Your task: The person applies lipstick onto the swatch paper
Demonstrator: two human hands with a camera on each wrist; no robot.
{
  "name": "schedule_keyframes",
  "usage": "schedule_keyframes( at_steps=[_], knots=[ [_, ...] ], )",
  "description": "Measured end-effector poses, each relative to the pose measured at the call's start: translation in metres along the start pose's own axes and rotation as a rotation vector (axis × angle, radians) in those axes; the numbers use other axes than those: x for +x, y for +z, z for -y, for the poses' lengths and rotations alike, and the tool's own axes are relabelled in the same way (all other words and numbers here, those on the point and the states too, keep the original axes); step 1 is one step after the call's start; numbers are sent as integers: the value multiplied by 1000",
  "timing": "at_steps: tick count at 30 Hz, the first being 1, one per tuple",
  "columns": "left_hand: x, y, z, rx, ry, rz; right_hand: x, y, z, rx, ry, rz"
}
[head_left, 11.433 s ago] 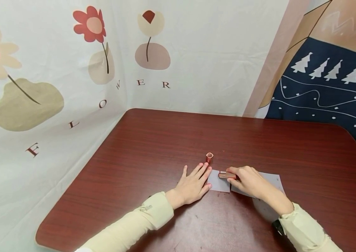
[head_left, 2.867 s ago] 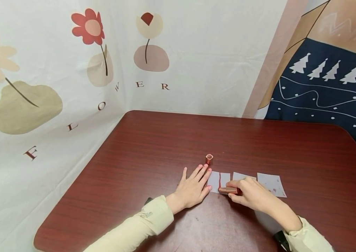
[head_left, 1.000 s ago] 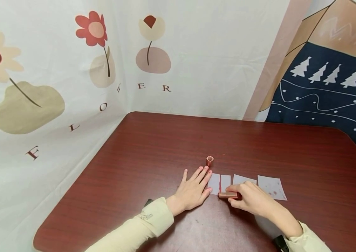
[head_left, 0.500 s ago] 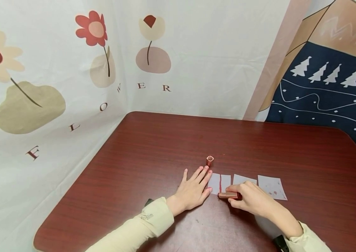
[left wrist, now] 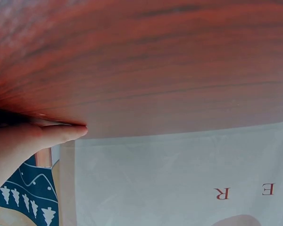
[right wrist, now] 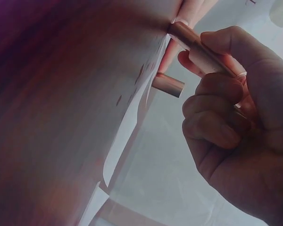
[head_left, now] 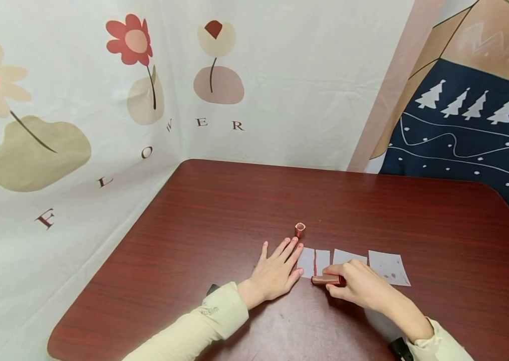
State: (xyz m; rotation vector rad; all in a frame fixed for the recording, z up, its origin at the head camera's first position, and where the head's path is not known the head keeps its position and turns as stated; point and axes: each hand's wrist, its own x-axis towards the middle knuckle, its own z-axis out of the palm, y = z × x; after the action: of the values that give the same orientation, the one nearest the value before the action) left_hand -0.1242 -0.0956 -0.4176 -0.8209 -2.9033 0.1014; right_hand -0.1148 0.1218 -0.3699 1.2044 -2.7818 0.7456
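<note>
In the head view my right hand [head_left: 362,283] pinches a rose-gold lipstick [head_left: 326,280] lying sideways between thumb and fingers. Its tip is at the near edge of a small white paper [head_left: 308,261]. A red lipstick line [head_left: 315,262] runs down that paper from far edge to near edge. My left hand [head_left: 274,273] lies flat with fingers spread, its forefinger and thumb on the paper's left edge. Just beyond its fingertips stands the lipstick cap [head_left: 299,230], hollow end up. The right wrist view shows the lipstick [right wrist: 205,56] held by curled fingers, with the cap [right wrist: 169,85] beyond.
Two more white papers lie to the right: the middle paper [head_left: 348,256] is partly hidden by my right hand, and the right paper [head_left: 387,266] bears small reddish smudges. The dark red table [head_left: 218,210] meets a printed cloth wall [head_left: 290,120] at its back and left.
Since the oldest frame, my right hand has drawn the lipstick from the paper's far edge to its near edge, leaving a red line. Over the last second both hands stay in place.
</note>
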Motion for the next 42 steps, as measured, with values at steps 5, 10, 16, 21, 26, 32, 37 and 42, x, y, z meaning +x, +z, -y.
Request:
schedule_keyframes(
  at_steps=[5, 10, 16, 21, 26, 32, 37, 42],
  knots=[
    [0, -1, -1, 1, -5, 1, -1, 0, 1, -5, 0, -9],
    [0, -3, -1, -7, -8, 9, -1, -1, 0, 5, -2, 3],
    [-1, -4, -2, -9, -9, 15, -1, 0, -2, -15, -30, -12],
    [-1, -3, -1, -7, -7, 9, -2, 1, -2, -9, -25, -15],
    [0, -3, -2, -3, -5, -3, -2, 1, -3, -13, -43, -22],
    [0, -3, -2, 4, -4, -5, -1, 0, -2, 23, -39, -27],
    [1, -1, -2, 1, -3, -2, -2, -7, -4, 93, -23, -92],
    [1, -1, -1, 0, -7, 9, -4, -16, -10, 92, 22, -101]
  ],
)
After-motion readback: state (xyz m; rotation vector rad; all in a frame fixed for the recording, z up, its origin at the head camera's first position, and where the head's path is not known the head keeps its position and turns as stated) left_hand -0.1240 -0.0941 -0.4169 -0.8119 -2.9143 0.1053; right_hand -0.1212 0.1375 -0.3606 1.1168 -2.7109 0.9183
